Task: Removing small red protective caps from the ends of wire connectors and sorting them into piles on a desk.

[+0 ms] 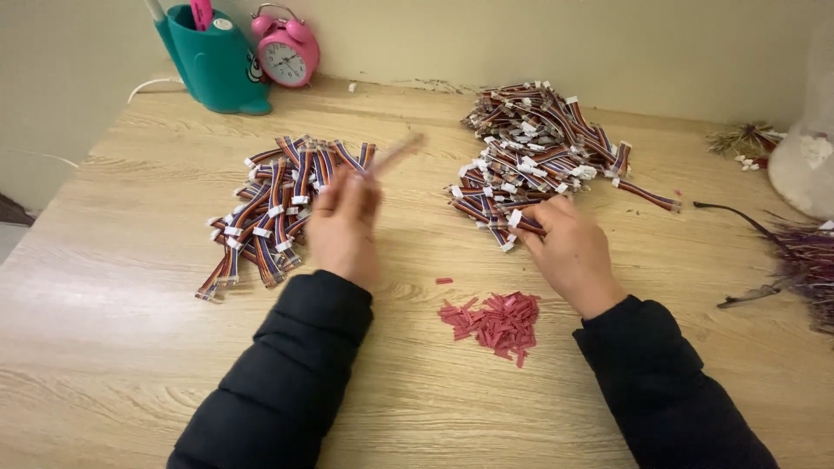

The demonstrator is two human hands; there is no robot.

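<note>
Down on the wooden table (417,408), two hands in black padded sleeves are at work among short cable pieces with rainbow-striped wires and white plugs at the ends. Taking the small heap of red snippets (497,320) as the marker: it lies on the bare wood between the two forearms, with one stray red bit just up and left of it.

The left hand (343,224) is raised up and to the left of the red heap. It is blurred, with its fingers bunched together around one cable piece (393,155) that sticks out up and to the right as a pale streak; how tightly they grip I cannot tell. Beyond that hand, further left of the heap, lies the smaller pile of cables (274,204), spread flat.

The right hand (569,247) rests just above and to the right of the red heap, its fingertips pinched on a cable at the near edge of the bigger pile (539,148), which sits straight above the heap.

Far up and left of the heap, against the wall, stand a teal pen holder (213,65) and a pink alarm clock (285,50). Off to the right lie purple-tinted loose wires (804,256) and a whitish plastic bag (804,161).
</note>
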